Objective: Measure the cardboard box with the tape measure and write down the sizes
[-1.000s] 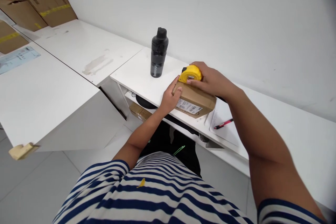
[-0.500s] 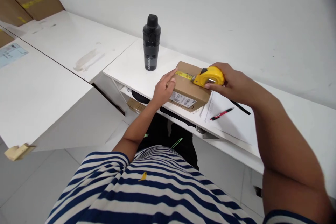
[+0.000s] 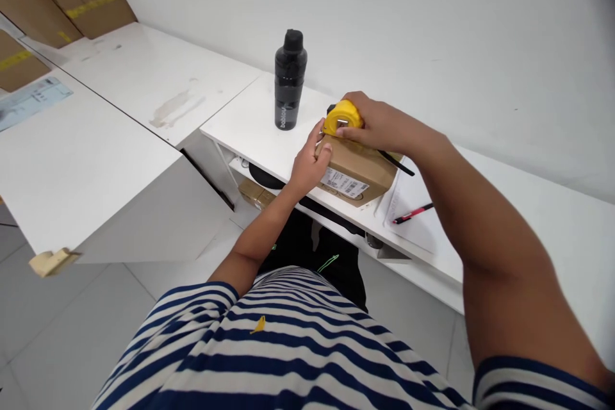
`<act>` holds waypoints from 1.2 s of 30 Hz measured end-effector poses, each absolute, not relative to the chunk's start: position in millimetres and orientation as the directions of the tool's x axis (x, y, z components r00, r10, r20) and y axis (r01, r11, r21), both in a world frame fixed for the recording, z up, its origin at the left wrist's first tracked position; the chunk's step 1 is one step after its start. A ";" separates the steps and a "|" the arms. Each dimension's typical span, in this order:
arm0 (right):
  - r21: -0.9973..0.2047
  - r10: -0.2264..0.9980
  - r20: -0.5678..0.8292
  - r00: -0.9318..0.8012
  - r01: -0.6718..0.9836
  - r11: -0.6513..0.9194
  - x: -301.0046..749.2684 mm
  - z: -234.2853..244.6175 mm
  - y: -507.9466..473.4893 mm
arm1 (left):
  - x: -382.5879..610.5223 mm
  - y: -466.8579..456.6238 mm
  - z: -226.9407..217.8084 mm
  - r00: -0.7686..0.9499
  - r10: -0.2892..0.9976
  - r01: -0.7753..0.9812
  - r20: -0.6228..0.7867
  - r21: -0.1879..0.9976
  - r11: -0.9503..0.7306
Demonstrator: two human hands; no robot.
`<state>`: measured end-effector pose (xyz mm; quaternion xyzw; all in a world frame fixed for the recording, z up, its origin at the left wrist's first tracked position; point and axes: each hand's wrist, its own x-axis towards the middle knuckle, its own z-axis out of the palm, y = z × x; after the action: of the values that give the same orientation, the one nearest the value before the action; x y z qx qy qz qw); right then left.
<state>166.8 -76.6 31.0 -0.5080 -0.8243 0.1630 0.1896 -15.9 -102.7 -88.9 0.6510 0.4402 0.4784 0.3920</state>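
Note:
A small brown cardboard box with a white label on its front side sits on the narrow white desk. My left hand is closed around the box's left end, thumb at the top edge. Its fingertips reach the front of a yellow tape measure. My right hand grips the tape measure's case over the left part of the box top. No drawn-out blade shows between case and box. A black strap hangs from the tape measure across the box's right side.
A black bottle stands left of the box. Right of the box, a red and black pen lies on white paper. Large cardboard boxes are stacked at the far left. A white wall runs behind the desk.
My right hand has brought the tape measure leftward along the box top to my left hand. The yellow blade that lay across the box no longer shows. The view has shifted slightly.

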 end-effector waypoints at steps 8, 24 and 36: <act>-0.287 0.947 0.004 -0.321 0.907 0.308 168.6 51.0 -97.0 | -7.7 -107.7 -85.5 0.106 0.965 0.242 0.240 0.935 -0.259; -0.279 0.966 -0.120 -0.231 0.941 0.190 225.2 47.9 -123.3 | -26.0 -113.8 -49.0 0.259 0.962 0.560 0.084 0.799 -0.221; -0.456 0.997 -0.019 -0.074 0.888 0.058 282.0 23.1 -211.4 | -26.5 -98.9 -56.1 0.217 0.959 0.575 0.184 0.770 -0.278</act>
<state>282.0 -211.4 23.1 -0.6629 -0.7110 0.1782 0.1527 -26.5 -98.9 -56.1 0.7257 0.5282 0.3353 0.2861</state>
